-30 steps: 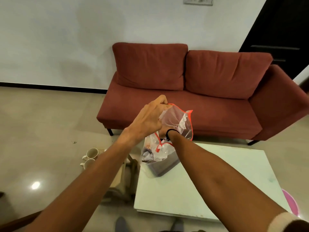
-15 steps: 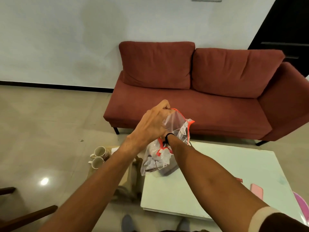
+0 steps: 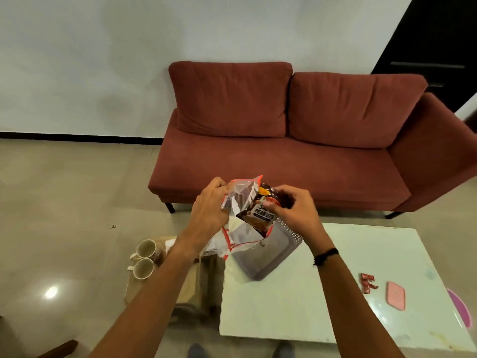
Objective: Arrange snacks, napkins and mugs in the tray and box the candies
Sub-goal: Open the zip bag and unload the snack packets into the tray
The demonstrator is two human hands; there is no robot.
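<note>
Clear zip bag [image 3: 240,228] pinched by left hand [image 3: 210,213] above grey tray [image 3: 268,257], peanut packet [image 3: 260,213] half inside bag, gripped by right hand [image 3: 294,210], candies [image 3: 367,282] right of tray.

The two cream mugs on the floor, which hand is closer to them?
Left. The left hand grips the clear plastic bag, up and right of the two cream mugs; the right hand is farther right, holding the peanut packet.
</note>
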